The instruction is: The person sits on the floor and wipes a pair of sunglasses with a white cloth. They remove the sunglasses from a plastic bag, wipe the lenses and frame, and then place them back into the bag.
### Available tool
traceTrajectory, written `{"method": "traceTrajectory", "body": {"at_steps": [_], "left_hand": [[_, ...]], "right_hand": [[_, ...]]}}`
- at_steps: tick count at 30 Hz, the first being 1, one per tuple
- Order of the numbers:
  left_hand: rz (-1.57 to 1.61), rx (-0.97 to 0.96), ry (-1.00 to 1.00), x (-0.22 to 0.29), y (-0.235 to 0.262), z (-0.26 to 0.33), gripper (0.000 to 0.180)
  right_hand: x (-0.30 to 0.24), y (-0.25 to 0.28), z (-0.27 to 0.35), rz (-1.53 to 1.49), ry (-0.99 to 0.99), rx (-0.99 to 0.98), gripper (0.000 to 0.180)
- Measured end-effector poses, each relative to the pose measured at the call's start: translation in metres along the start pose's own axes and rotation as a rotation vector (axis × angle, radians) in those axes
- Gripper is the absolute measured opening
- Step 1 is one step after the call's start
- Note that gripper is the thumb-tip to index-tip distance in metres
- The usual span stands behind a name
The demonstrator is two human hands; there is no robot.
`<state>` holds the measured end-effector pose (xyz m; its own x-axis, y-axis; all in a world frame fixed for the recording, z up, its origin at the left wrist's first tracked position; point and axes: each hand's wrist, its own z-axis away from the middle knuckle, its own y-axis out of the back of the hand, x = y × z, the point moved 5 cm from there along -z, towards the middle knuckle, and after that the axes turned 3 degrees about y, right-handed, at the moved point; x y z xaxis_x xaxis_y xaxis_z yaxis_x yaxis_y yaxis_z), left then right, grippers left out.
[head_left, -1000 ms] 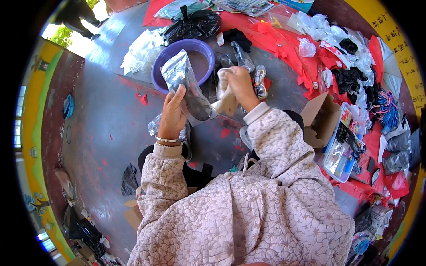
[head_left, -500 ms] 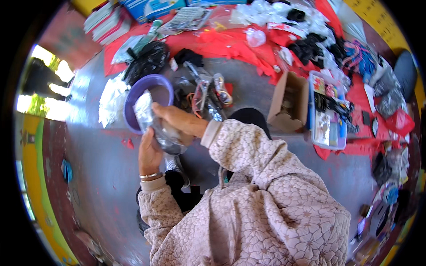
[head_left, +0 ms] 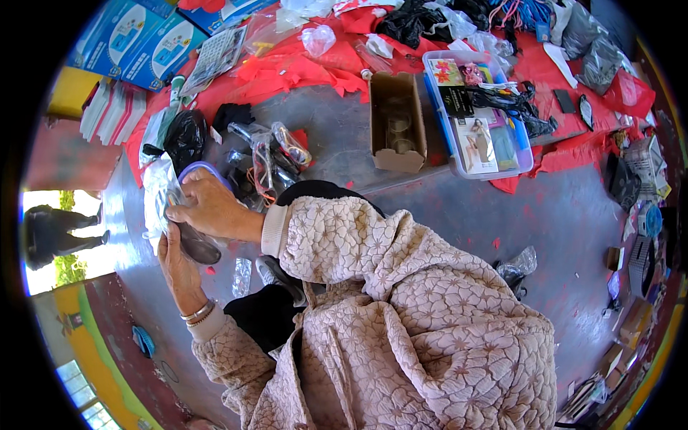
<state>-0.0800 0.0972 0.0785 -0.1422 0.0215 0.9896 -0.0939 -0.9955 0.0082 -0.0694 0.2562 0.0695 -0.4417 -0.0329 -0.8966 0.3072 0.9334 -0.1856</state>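
Both my hands hold a clear plastic bag [head_left: 163, 188] with a dark, rounded item at its lower end; the exact kind cannot be made out. My left hand [head_left: 179, 269] grips the bag from below, thumb up against it. From the right, my right hand [head_left: 218, 208] closes its fingers on the bag's middle. Behind my right hand, a purple basin [head_left: 204, 169] is mostly hidden. Beyond it lies a cluster of plastic-wrapped goods [head_left: 264, 159], beside a black plastic bag [head_left: 185, 136].
An open cardboard box [head_left: 398, 122] holding round items stands ahead, left of a clear tub [head_left: 476, 118] of packaged goods. Red cloth [head_left: 315, 68] spreads under assorted bags. A clear packet [head_left: 242, 278] lies by my shoe [head_left: 272, 276]. Blue boxes [head_left: 132, 43] stand far left.
The view has swung, so the boxes and tub sit further left and the doorway lower. Both hands still grip the bag and now cover most of the purple basin.
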Motion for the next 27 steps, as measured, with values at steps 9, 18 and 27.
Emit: {"method": "traceTrajectory", "body": {"at_steps": [9,18,27], "left_hand": [[0.499,-0.365,-0.065,0.033,-0.064,-0.028,0.055],[0.529,-0.168,-0.342,0.024,0.017,-0.027,0.045],[0.540,-0.020,-0.239,-0.043,0.057,-0.035,0.040]], "right_hand": [[-0.034,0.116,-0.036,-0.857,-0.435,0.196,0.017],[0.032,0.364,0.004,-0.155,-0.373,0.556,0.025],[0.068,0.368,0.010,1.096,-0.544,0.486,0.031]]}}
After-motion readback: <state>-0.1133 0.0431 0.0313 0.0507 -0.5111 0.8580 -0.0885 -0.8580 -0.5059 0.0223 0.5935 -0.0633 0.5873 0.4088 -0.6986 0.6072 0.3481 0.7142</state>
